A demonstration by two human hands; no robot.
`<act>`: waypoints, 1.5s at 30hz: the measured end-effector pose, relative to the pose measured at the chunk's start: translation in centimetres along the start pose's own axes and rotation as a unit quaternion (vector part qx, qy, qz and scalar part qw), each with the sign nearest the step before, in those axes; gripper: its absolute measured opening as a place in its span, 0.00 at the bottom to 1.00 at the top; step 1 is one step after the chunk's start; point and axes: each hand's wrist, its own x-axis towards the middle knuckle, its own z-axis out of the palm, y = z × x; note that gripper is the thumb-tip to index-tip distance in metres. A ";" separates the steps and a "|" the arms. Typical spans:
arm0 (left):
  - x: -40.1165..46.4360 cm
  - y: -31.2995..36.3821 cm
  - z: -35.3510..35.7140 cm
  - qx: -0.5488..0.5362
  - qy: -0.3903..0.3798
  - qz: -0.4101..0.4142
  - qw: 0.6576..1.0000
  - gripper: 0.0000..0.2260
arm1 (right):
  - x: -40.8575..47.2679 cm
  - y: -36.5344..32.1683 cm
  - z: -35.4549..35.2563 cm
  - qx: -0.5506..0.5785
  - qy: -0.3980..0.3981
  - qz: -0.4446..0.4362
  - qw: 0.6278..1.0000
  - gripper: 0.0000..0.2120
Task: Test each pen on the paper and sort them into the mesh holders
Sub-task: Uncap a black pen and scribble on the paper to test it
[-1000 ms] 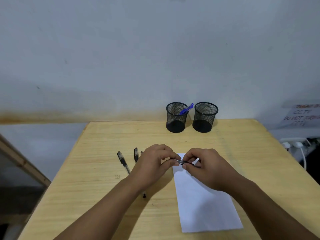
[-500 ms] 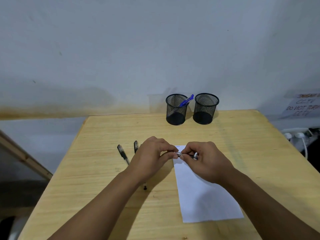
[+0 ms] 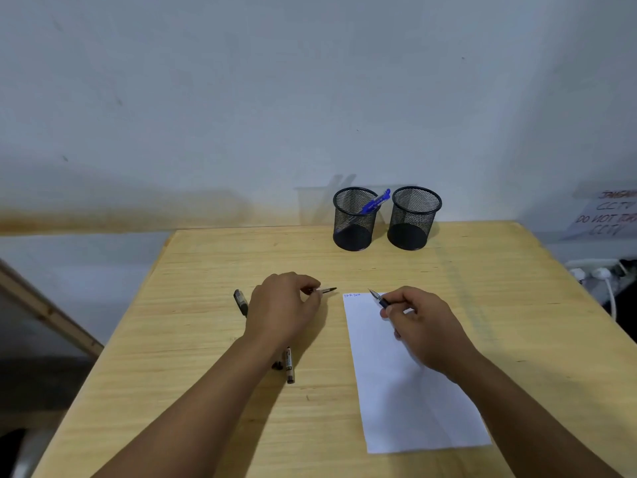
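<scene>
While 2 black mesh holders [image 3: 355,219] stand behind (1 holding a blue pen [image 3: 375,201]), the right hand [image 3: 425,326] grips an uncapped black pen [image 3: 378,298] over white paper [image 3: 396,391]; the left hand [image 3: 282,308] pinches its cap [image 3: 325,290].

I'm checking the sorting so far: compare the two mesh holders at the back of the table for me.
The left mesh holder has a blue pen leaning out over its rim toward the right; the right mesh holder shows no pen. The left one stands nearer the table's middle, the right one nearer its right edge. Both are black, round, upright, seemingly alike in size, side by side near the wall.
</scene>
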 end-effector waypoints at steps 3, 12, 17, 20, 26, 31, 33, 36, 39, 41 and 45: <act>0.3 0.1 0.6 0.053 0.015 -0.009 0.998 0.10 | -0.2 0.1 0.1 0.049 -0.009 0.023 0.998 0.10; 0.3 0.2 1.4 0.120 0.017 0.006 0.993 0.09 | -0.8 0.1 0.0 0.093 -0.001 0.023 0.995 0.09; -2.0 1.1 1.6 0.058 0.022 0.066 0.996 0.12 | -1.6 0.2 -0.1 0.064 0.020 -0.040 0.997 0.13; -4.1 2.2 2.5 0.036 -0.008 0.105 0.994 0.14 | -2.1 0.6 -0.1 0.061 0.032 -0.051 0.996 0.15; -5.6 2.3 3.8 0.084 -0.081 0.138 0.983 0.24 | -2.0 1.3 -0.4 0.091 0.044 -0.056 0.993 0.15; -6.1 2.3 4.2 0.127 -0.071 0.151 0.978 0.22 | -1.3 1.5 -0.6 0.134 0.065 -0.046 0.988 0.12; -6.4 2.4 4.4 0.143 -0.060 0.160 0.975 0.22 | -0.7 1.5 -0.6 0.206 0.057 -0.030 0.976 0.16; -6.5 2.5 4.6 0.150 -0.045 0.162 0.974 0.21 | 0.4 1.7 -0.5 0.333 0.020 0.022 0.942 0.16; -6.5 2.7 4.6 0.161 -0.042 0.158 0.973 0.20 | 1.1 2.1 -0.1 0.358 0.019 0.030 0.933 0.15; -6.4 2.7 4.6 0.165 -0.042 0.157 0.973 0.21 | 1.6 2.1 0.3 0.269 0.055 0.000 0.962 0.13; -6.4 2.5 4.7 0.160 -0.038 0.163 0.973 0.21 | 3.0 1.4 1.3 0.122 0.119 -0.033 0.985 0.07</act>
